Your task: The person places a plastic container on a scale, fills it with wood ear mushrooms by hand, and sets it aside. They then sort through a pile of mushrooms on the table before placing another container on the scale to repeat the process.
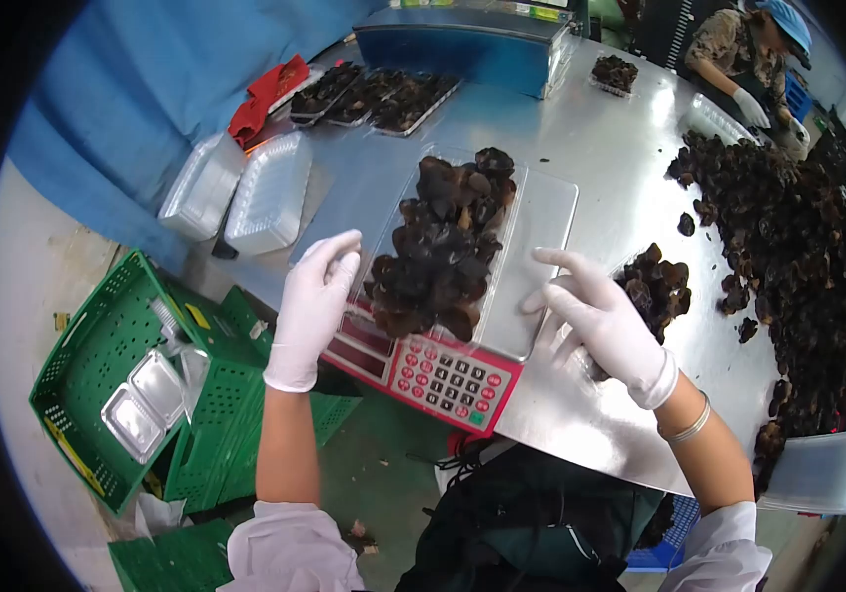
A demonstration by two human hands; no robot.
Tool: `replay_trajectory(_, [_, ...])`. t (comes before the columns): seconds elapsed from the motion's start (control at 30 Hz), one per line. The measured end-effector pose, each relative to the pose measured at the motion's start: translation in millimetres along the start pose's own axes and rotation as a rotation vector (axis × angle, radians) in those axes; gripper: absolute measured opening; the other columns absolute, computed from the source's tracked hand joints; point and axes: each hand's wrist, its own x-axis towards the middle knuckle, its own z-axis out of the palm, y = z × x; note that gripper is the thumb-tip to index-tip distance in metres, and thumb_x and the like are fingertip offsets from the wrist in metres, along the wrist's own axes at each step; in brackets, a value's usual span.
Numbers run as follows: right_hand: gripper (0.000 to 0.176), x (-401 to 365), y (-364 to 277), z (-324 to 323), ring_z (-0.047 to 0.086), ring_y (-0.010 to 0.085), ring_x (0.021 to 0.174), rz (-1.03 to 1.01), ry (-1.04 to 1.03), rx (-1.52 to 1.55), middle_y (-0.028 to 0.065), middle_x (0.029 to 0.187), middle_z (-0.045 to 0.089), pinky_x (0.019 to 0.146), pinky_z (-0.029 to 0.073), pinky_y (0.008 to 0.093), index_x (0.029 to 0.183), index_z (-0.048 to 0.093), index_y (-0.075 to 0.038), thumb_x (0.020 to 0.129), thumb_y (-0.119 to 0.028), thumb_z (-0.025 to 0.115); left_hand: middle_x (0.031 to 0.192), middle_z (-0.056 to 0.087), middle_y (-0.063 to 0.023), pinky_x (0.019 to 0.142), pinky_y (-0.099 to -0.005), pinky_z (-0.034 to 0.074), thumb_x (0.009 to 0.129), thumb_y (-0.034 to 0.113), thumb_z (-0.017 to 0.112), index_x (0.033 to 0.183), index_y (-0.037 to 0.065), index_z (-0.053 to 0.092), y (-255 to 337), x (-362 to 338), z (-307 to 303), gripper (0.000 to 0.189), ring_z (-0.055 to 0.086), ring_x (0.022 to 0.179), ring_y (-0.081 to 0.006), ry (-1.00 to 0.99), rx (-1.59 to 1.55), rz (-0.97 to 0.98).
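Note:
A clear plastic tray filled with dark wood ear mushrooms lies on the plate of a red digital scale. My left hand, in a white glove, hovers beside the tray's left edge with its fingers slightly bent and nothing held. On the other side, my gloved right hand is open, fingers spread and pointing at the scale plate's right edge. Partly behind that hand sits a second tray of wood ear mushrooms on the metal table.
A large heap of wood ears covers the table's right side. Stacked empty trays stand left of the scale, filled trays behind. Green crates stand lower left. A co-worker with gloved hands is at the far right.

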Motion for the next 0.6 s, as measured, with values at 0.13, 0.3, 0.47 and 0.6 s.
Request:
replay_trajectory(0.13, [0.046, 36.6, -11.4, 1.1, 0.071, 0.0251, 0.069, 0.152, -0.086, 0.107, 0.018, 0.098, 0.064, 0.06, 0.063, 0.0327, 0.137, 0.037, 0.009, 0.102, -0.015, 0.055, 0.095, 0.065, -0.0031, 0.074, -0.0248, 0.049, 0.094, 0.008, 0.06, 0.115, -0.004, 0.065, 26.6, 31.1, 0.2, 0.025, 0.056, 0.078, -0.0088, -0.33, 0.12, -0.125])
replay_trajectory(0.3, [0.029, 70.8, -17.5, -17.5, 0.073, 0.0295, 0.066, 0.141, 0.009, 0.072, 0.019, 0.086, 0.065, 0.057, 0.065, 0.0345, 0.111, 0.042, 0.008, 0.097, -0.009, 0.061, 0.08, 0.062, -0.0008, 0.06, -0.0243, 0.048, 0.092, 0.005, 0.058, 0.109, -0.003, 0.062, 27.6, 73.6, 28.6, 0.02, 0.057, 0.064, -0.006, -0.494, -0.034, -0.18])
replay_trajectory(0.47, [0.028, 120.5, -25.1, -65.6, 0.072, 0.0268, 0.064, 0.074, 0.103, -0.059, 0.0188, 0.088, 0.067, 0.051, 0.061, 0.0318, 0.112, 0.044, 0.007, 0.095, -0.007, 0.062, 0.083, 0.062, -0.001, 0.062, -0.0255, 0.053, 0.092, 0.005, 0.058, 0.107, 0.001, 0.063, 21.7, 145.9, 64.1, 0.016, 0.061, 0.067, -0.0093, -0.602, -0.09, -0.148])
replay_trajectory(0.6, [0.024, 169.7, -52.2, -105.0, 0.072, 0.0243, 0.069, -0.025, 0.206, -0.139, 0.0139, 0.088, 0.069, 0.055, 0.058, 0.0317, 0.109, 0.053, 0.004, 0.093, -0.009, 0.065, 0.085, 0.063, -0.002, 0.067, -0.0287, 0.055, 0.091, 0.007, 0.059, 0.109, 0.003, 0.065, 37.4, 221.0, 89.9, 0.019, 0.063, 0.076, -0.0116, -0.583, -0.02, -0.149])
